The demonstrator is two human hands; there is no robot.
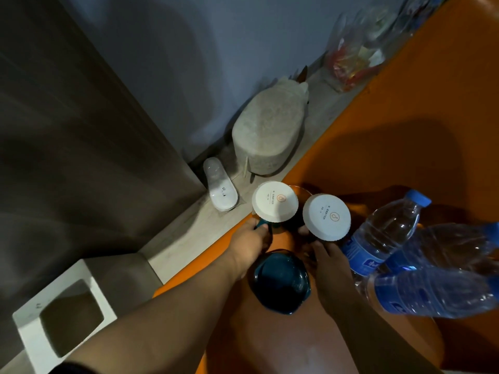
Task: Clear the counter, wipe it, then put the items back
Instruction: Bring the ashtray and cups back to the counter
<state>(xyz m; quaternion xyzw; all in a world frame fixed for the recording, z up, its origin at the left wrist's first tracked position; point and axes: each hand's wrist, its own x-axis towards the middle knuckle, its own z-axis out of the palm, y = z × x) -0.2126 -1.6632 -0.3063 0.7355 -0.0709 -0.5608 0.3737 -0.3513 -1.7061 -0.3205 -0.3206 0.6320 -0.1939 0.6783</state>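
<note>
Two dark cups with white paper lids stand near the left edge of the orange counter [391, 147]. My left hand [252, 245] grips the handle of the left cup [275, 202]. My right hand [328, 261] is closed around the base of the right cup [326, 217]. Between my wrists a dark blue-green saucer [280, 282] lies flat on the counter. To the right are three water bottles with blue labels: one upright with a blue cap [386, 233], and two closer to me [442, 287].
Below the counter's left edge, on the pale floor, sit a beige pouf [267, 133] and wrapped white slippers [221, 184]. A white box with a square opening [62, 311] stands at lower left. Plastic bags [359, 55] lie at the far end by the wall.
</note>
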